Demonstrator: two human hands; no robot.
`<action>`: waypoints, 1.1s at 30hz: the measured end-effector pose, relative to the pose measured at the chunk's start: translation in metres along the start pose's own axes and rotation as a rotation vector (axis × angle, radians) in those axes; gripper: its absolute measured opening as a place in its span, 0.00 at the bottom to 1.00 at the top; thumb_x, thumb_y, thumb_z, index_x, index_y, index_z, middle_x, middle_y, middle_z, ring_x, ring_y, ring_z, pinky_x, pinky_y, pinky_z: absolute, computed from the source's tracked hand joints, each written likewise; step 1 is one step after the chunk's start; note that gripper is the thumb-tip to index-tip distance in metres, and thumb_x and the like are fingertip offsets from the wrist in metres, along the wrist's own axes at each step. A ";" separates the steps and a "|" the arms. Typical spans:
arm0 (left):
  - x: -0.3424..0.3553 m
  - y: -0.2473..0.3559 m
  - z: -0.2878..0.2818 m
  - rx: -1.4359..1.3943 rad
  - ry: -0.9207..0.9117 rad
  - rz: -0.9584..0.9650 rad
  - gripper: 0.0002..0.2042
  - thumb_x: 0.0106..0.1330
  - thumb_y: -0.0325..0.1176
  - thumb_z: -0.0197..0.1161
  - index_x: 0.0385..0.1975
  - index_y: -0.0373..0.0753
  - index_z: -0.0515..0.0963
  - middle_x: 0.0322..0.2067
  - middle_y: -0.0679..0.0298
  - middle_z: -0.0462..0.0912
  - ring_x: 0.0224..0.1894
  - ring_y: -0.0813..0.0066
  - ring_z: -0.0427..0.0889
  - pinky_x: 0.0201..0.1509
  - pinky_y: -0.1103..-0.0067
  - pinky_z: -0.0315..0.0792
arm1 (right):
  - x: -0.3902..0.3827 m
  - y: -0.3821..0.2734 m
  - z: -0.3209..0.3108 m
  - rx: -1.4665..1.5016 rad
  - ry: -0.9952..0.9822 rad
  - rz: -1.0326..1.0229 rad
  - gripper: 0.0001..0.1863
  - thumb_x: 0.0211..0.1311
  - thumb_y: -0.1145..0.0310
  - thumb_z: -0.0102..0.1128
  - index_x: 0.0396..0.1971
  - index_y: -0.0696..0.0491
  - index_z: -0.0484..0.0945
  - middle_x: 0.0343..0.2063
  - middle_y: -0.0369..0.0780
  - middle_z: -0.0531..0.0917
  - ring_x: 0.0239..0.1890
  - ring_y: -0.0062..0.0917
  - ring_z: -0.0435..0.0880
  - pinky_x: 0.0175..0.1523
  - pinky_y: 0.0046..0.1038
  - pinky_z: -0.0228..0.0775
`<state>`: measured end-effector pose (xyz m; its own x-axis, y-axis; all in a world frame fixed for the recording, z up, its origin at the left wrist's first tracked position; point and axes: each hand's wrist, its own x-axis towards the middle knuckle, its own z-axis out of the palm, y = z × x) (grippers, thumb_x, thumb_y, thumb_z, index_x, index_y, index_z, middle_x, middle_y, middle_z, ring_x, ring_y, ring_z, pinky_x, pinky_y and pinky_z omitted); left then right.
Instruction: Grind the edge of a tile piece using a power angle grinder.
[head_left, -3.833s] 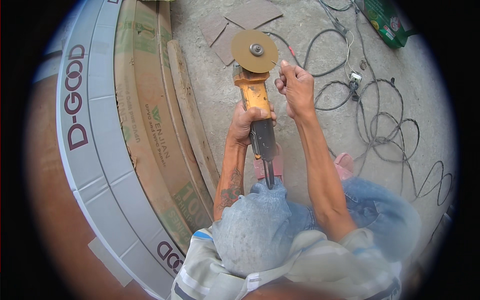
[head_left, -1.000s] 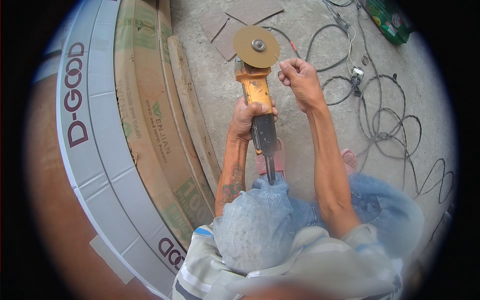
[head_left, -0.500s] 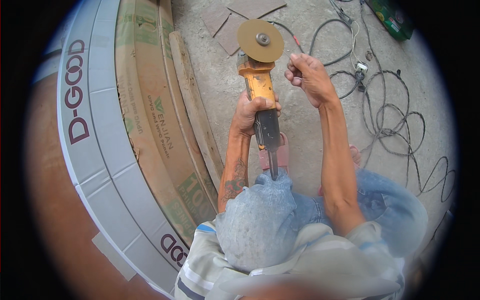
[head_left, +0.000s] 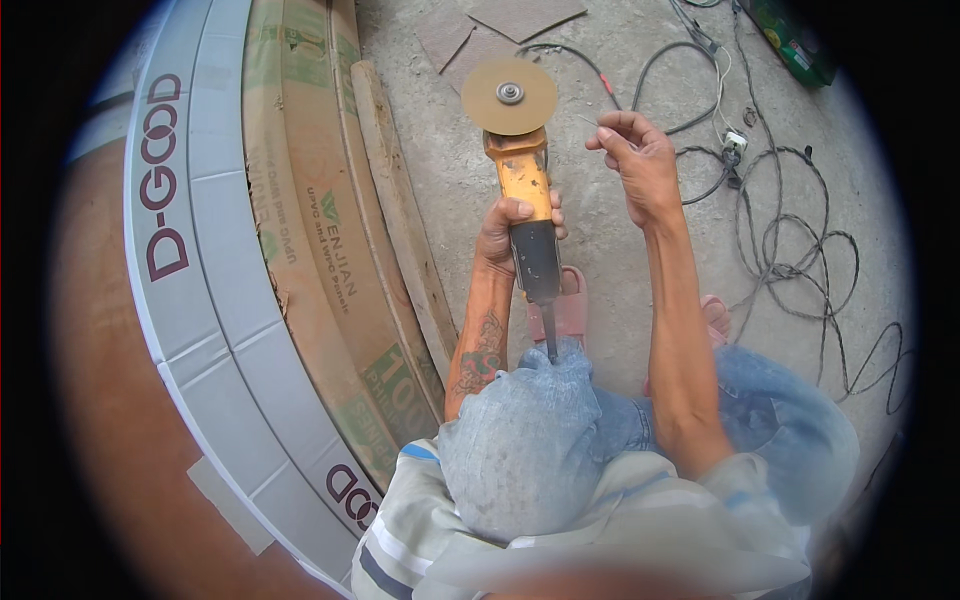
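My left hand is wrapped round the body of an orange and black angle grinder, held upright above my knee. At its top sits a round tan disc, its flat face and centre nut turned toward me. The grinder's cord end points down at my jeans. To the right of the disc, my right hand is raised, thumb and fingers pinching a thin, short, nail-like piece. The piece's tip points left toward the disc with a gap between them. What it is exactly is too small to tell.
Long cardboard boxes, a wooden plank and a white carton run along my left. Black cables with a white plug coil on the concrete at right. Brown tile pieces and a green container lie farther off.
The grinder's head has tilted slightly left and down. My right hand has turned, and the thin piece in its fingertips now shows. The whole view has shifted a little.
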<state>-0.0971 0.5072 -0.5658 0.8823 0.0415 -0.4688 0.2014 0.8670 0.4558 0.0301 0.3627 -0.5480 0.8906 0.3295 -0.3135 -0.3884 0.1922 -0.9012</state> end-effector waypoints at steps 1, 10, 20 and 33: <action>0.001 -0.004 -0.009 -0.121 -0.049 -0.025 0.24 0.48 0.31 0.62 0.47 0.30 0.68 0.35 0.54 0.77 0.32 0.66 0.82 0.35 0.70 0.81 | -0.002 0.012 -0.003 0.006 0.023 0.013 0.09 0.62 0.76 0.58 0.42 0.59 0.76 0.31 0.36 0.81 0.32 0.15 0.79 0.33 0.15 0.64; -0.002 -0.025 -0.077 -0.330 -0.013 0.032 0.25 0.48 0.33 0.63 0.48 0.32 0.68 0.35 0.55 0.75 0.36 0.63 0.80 0.37 0.67 0.81 | -0.049 0.075 0.015 0.090 -0.156 0.318 0.13 0.59 0.66 0.67 0.43 0.50 0.76 0.31 0.28 0.81 0.31 0.09 0.75 0.35 0.13 0.63; -0.004 -0.037 -0.111 -0.344 0.164 0.034 0.23 0.55 0.39 0.62 0.47 0.31 0.69 0.35 0.56 0.77 0.32 0.64 0.81 0.40 0.73 0.81 | -0.079 0.109 0.050 0.422 -0.198 0.480 0.23 0.56 0.73 0.68 0.52 0.57 0.74 0.37 0.36 0.82 0.37 0.16 0.80 0.43 0.18 0.74; -0.053 -0.054 -0.044 0.326 0.592 0.440 0.11 0.67 0.32 0.62 0.44 0.32 0.75 0.50 0.60 0.72 0.48 0.76 0.75 0.51 0.80 0.71 | -0.083 0.116 0.056 0.346 -0.095 0.428 0.29 0.58 0.75 0.67 0.59 0.59 0.67 0.38 0.38 0.83 0.39 0.17 0.81 0.43 0.17 0.75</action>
<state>-0.1731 0.4803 -0.5986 0.5562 0.6810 -0.4764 0.0828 0.5249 0.8471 -0.1021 0.4089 -0.6095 0.6175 0.5239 -0.5867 -0.7798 0.3098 -0.5440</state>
